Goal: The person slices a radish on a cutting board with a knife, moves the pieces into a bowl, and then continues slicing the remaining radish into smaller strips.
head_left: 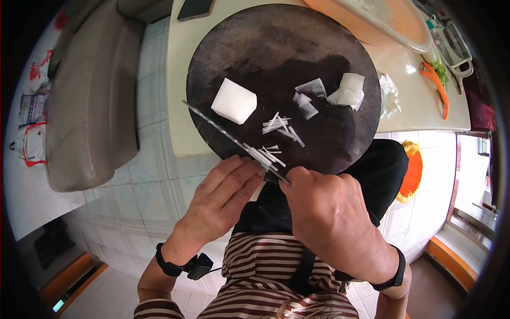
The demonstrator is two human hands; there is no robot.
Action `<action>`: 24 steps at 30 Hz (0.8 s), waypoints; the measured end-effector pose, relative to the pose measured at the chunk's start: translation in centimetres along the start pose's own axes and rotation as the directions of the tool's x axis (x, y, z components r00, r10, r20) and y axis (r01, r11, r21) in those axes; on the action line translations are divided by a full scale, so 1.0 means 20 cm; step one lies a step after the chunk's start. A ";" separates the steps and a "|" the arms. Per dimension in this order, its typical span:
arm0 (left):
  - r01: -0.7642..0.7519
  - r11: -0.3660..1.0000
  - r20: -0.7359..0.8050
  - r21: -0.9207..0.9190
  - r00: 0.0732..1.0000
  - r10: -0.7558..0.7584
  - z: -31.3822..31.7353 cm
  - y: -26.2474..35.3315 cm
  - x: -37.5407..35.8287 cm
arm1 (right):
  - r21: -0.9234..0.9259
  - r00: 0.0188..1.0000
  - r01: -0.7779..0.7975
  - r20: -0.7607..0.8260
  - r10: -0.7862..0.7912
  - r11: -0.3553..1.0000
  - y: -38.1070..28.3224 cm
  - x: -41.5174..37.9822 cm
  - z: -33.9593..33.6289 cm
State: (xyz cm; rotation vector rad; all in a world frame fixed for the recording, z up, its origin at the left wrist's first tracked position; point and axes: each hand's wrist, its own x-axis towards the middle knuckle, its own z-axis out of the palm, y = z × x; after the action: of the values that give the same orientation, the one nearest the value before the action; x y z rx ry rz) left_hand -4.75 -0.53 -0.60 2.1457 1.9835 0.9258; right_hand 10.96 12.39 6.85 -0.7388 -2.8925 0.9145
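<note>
My right hand [329, 212] is closed around the handle of a kitchen knife [215, 124], its blade slanting up to the left, edge-on to me. Fingers together, my left hand [226, 194] presses at the near edge of the round dark chopping board [276, 32], against the blade. Freshly cut white radish strips [261, 158] lie along the blade by those fingertips; what is under the fingers is hidden. More strips [284, 127] form a small pile mid-board. A thick white radish block [234, 101] sits left, thin slices [307, 101] right of centre, and a stack of slices [348, 91] farther right.
The board rests on a pale table [183, 69]. A large orange basin [382, 21] stands behind it. To the right lie crumpled clear plastic [389, 95] and an orange peeler [436, 87]. A dark phone [195, 9] is at the back left. An orange-lined bin [410, 170] stands below.
</note>
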 end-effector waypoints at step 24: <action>0.056 0.998 0.012 -0.001 0.998 -0.056 0.01 0.04 0.01 | 0.024 0.999 0.001 -0.041 0.000 1.000 0.04 -0.03 -0.01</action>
State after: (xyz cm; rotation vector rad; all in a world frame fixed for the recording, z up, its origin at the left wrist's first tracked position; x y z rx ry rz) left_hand -3.99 -0.40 -0.34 2.0787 2.0250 0.9041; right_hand 11.88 12.92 6.67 -0.7455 -2.8414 0.9213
